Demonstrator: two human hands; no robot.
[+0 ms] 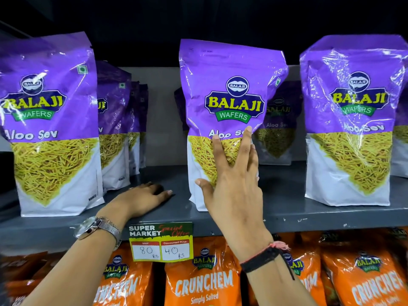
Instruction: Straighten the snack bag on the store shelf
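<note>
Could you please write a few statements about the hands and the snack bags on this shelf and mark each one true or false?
1. The right hand lies flat with spread fingers against the front of the middle Aloo Sev bag. True.
2. The left hand is gripping the top of that bag. False: it rests palm down on the grey shelf, left of the bag.
3. The price tag shows 80 and a discounted 40. True.
4. The bags on the shelf below are purple. False: they are orange Crunchem bags.
5. A wristwatch is on the left wrist. True.
</note>
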